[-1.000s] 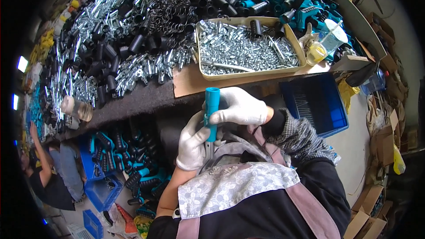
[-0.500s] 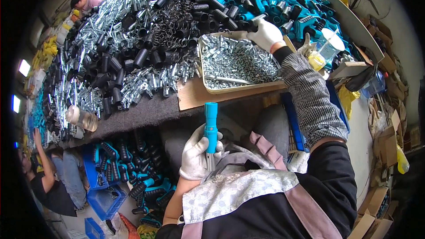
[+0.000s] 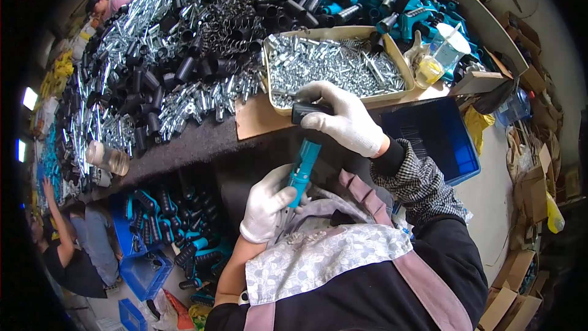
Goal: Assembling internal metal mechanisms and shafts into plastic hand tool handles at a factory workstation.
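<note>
My gloved left hand [image 3: 264,205] is closed around a teal plastic tube [image 3: 304,165], which tilts up and to the right above my lap. Just above its upper end, my gloved right hand [image 3: 349,121] grips a short black sleeve [image 3: 304,112] between thumb and fingers. Whether the sleeve touches the tube is hard to see. Behind the right hand, at the table's edge, stands a cream tray [image 3: 407,78] holding many small metal parts.
Black sleeves [image 3: 185,68], coiled springs [image 3: 229,24], metal pins and teal housings [image 3: 416,21] cover the table. A bottle [image 3: 109,158] stands at the left edge, a cup [image 3: 450,46] at the right. A blue crate [image 3: 462,168] sits below right. Another person [image 3: 67,257] is at far left.
My right hand has come back from the pile beyond the tray toward the left hand, now with a black sleeve. The teal tube has gone from upright to leaning right.
</note>
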`<state>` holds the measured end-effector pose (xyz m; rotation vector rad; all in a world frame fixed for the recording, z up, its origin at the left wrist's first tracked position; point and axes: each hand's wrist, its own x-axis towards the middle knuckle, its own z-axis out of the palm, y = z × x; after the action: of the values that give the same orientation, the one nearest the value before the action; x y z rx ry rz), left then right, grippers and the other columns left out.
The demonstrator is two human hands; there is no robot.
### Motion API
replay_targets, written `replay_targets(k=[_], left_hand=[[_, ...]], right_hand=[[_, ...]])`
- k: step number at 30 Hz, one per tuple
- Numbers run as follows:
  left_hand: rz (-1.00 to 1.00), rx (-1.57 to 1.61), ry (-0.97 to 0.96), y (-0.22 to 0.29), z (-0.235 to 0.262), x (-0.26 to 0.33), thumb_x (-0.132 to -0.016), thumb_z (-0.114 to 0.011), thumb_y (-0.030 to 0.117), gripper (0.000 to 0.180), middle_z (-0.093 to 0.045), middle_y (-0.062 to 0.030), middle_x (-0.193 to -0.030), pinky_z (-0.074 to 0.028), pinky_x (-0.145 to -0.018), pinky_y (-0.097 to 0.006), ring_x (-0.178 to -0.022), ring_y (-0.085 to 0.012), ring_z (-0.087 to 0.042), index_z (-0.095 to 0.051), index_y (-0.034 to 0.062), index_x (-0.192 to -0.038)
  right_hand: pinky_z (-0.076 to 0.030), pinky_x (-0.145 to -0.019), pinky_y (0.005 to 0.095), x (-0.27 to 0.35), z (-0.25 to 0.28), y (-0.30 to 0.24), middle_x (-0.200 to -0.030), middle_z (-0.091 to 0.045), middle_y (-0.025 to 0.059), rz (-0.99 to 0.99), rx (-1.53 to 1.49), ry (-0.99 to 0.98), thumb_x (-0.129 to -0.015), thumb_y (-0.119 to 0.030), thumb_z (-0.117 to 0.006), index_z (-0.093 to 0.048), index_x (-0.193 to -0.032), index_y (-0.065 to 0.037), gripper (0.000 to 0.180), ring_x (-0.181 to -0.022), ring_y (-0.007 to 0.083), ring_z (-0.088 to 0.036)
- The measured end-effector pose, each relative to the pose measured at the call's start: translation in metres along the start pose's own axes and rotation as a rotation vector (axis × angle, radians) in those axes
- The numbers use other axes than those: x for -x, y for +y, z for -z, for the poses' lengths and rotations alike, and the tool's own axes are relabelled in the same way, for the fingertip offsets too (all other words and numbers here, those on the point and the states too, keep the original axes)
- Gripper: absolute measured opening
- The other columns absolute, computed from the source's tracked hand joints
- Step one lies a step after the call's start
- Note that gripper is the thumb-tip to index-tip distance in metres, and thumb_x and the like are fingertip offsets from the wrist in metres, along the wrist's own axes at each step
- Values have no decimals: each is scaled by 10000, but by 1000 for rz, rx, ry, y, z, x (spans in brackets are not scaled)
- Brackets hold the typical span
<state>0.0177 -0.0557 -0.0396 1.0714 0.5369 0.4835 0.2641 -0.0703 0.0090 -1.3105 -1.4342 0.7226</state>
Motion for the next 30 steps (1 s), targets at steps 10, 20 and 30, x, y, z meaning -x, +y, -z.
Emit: replay_targets(k=[10,20,30], left_hand=[[23,253,45,-1,2,-4,-918,-688,295,704,-622,-176,-1095,-558,-702,-279,-841,-182,-658,-377,-95,-1415],[51,414,-9,-14,7,-13,-959,-653,364,676,-628,-152,-1107,-567,-690,-278,-815,-177,-652,-397,-46,-1432],[-247,-479,107,-7,8,-16,-833,-754,561,759,-692,-116,-942,-511,-821,-300,-882,-155,-649,-580,-37,-1267]], right_hand=[[-529,-841,311,-1,9,-13,-1009,-689,109,-51,112,-80,-748,-249,-837,-673,-1127,-8,478,-926,179,-663],[-453,-1030,406,15,-26,17,-1322,-578,197,230,107,-230,-979,-499,-549,-493,-1390,-1,648,-1227,350,-576],[-555,-747,376,-68,63,28,-925,-698,152,431,610,-33,-872,-87,-662,-724,-1010,-52,156,-850,327,-696]])
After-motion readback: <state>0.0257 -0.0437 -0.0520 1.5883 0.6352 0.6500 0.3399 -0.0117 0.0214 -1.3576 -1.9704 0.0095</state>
